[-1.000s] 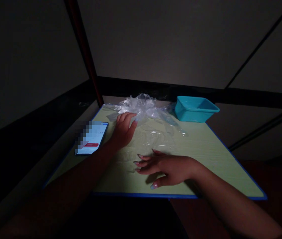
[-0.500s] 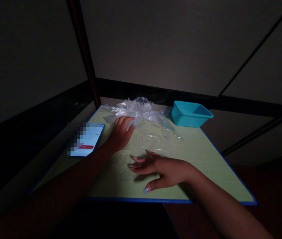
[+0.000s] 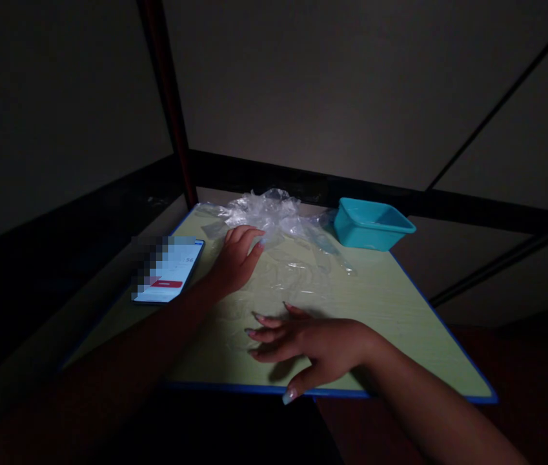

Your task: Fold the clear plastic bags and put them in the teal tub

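Observation:
A thin clear plastic bag [image 3: 293, 279] lies flattened on the pale table [image 3: 399, 336], its outline faint. At its far end my left hand [image 3: 239, 259] bends its fingers, thumb tip close to the index fingertip, on the plastic. Behind that hand is a crumpled heap of clear plastic bags [image 3: 268, 210]. My right hand [image 3: 315, 345] is palm down over the near part of the flat bag, fingers spread, thumb reaching the table's front edge. Whether its palm presses on the plastic is hard to tell.
A turquoise plastic basin [image 3: 370, 226] stands at the back right corner. On the left edge lies a phone [image 3: 177, 274] with a lit screen, partly blurred. A blue rim edges the table, and dark wall panels rise behind it.
My right hand has moved slightly toward the front edge, its fingers spread wider. My left hand stays at the far end of the flat bag.

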### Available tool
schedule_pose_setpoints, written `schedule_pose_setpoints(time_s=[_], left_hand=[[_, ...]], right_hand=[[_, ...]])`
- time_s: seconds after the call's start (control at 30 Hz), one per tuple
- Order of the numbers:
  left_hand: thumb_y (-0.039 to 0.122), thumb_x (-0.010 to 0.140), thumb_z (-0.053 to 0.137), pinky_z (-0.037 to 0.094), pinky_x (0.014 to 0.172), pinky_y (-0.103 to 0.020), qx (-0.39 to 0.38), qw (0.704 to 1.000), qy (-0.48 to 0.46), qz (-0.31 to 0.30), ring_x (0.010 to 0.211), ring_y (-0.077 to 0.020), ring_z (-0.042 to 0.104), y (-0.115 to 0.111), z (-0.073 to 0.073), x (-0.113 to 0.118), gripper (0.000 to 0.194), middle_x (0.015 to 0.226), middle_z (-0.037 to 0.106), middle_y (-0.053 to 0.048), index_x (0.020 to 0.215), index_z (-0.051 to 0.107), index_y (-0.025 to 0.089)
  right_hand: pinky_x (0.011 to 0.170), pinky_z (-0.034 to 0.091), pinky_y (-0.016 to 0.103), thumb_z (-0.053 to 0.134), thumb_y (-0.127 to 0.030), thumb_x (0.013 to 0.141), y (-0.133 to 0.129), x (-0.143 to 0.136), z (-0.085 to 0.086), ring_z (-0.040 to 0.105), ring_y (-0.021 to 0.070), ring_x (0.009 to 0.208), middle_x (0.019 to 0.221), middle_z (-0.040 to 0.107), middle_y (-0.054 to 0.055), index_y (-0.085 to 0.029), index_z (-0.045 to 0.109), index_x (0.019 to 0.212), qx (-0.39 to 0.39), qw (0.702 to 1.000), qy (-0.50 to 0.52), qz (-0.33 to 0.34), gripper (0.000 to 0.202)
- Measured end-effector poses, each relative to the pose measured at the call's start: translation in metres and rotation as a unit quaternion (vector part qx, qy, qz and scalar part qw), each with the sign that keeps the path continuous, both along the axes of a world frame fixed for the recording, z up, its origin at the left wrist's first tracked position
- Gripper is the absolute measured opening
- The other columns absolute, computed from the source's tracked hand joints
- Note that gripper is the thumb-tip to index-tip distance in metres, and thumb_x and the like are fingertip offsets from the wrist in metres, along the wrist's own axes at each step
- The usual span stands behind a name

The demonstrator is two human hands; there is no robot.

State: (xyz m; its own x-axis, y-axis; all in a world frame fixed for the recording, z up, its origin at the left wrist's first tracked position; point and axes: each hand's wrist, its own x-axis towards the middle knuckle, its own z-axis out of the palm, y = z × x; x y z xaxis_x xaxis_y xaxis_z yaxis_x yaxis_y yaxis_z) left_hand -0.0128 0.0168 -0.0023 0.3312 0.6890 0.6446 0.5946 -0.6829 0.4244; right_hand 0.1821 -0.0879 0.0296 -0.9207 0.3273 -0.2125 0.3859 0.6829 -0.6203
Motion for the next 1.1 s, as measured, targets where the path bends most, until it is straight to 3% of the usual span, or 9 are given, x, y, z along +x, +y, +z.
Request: schedule_pose_setpoints(time_s=[0.27, 0.37, 0.6, 0.77, 0.93, 1.1], left_hand=[[0.035, 0.093, 0.029, 0.034, 0.102, -0.039, 0.009, 1.000, -0.006, -0.009, 0.112, -0.0218, 0.047, 0.000, -0.002, 0.000, 0.035, 0.113, 0.055, -0.009, 0.110, 0.055, 0.018], [0.034, 0.093, 0.028, 0.035, 0.102, -0.039, 0.006, 1.000, -0.002, -0.005, 0.113, -0.0213, 0.047, 0.000, 0.000, 0.000, 0.035, 0.113, 0.055, -0.009, 0.110, 0.054, 0.019], [0.035, 0.094, 0.027, 0.035, 0.101, -0.040, -0.010, 1.000, 0.003, -0.022, 0.109, -0.0207, 0.049, -0.001, -0.001, 0.002, 0.035, 0.108, 0.058, -0.007, 0.104, 0.057, 0.021], [0.036, 0.094, 0.025, 0.037, 0.099, -0.039, -0.011, 0.999, 0.011, -0.040, 0.108, -0.0203, 0.050, -0.002, 0.001, 0.001, 0.037, 0.105, 0.059, -0.007, 0.100, 0.058, 0.020], [0.035, 0.094, 0.028, 0.038, 0.097, -0.039, -0.015, 0.998, 0.025, -0.058, 0.104, -0.0206, 0.052, -0.003, 0.003, 0.002, 0.035, 0.103, 0.061, -0.007, 0.098, 0.059, 0.019], [0.035, 0.092, 0.035, 0.039, 0.096, -0.039, -0.016, 0.997, 0.038, -0.068, 0.105, -0.0214, 0.052, -0.003, -0.002, 0.004, 0.030, 0.101, 0.061, -0.006, 0.096, 0.060, 0.020]], right_hand=[[0.112, -0.001, 0.055, 0.069, -0.034, 0.078, 0.002, -0.003, 0.003, 0.014, 0.0243, 0.142, 0.147, 0.035, 0.008, -0.025, 0.041, 0.139, -0.020, 0.999, 0.046, -0.012, 0.067], [0.113, 0.008, 0.049, 0.070, -0.032, 0.077, 0.004, -0.002, 0.002, 0.018, 0.0221, 0.141, 0.145, 0.040, 0.008, -0.024, 0.047, 0.135, -0.032, 0.996, 0.080, -0.021, 0.063], [0.108, 0.032, 0.037, 0.064, -0.028, 0.083, 0.012, 0.000, -0.001, 0.048, 0.0174, 0.126, 0.130, 0.057, 0.012, -0.018, 0.060, 0.123, -0.022, 0.976, 0.187, -0.106, 0.042], [0.104, 0.038, 0.036, 0.055, -0.032, 0.089, 0.016, 0.000, -0.002, 0.052, 0.0187, 0.120, 0.117, 0.065, 0.010, -0.015, 0.066, 0.109, 0.041, 0.970, 0.178, -0.160, 0.029], [0.102, 0.039, 0.038, 0.053, -0.032, 0.089, 0.021, 0.003, -0.007, 0.054, 0.0216, 0.117, 0.123, 0.062, 0.013, -0.015, 0.064, 0.114, 0.165, 0.956, 0.125, -0.209, 0.032], [0.099, 0.039, 0.036, 0.049, -0.028, 0.090, 0.024, 0.005, -0.008, 0.056, 0.0212, 0.111, 0.114, 0.066, 0.011, -0.014, 0.065, 0.111, 0.246, 0.928, 0.087, -0.266, 0.030]])
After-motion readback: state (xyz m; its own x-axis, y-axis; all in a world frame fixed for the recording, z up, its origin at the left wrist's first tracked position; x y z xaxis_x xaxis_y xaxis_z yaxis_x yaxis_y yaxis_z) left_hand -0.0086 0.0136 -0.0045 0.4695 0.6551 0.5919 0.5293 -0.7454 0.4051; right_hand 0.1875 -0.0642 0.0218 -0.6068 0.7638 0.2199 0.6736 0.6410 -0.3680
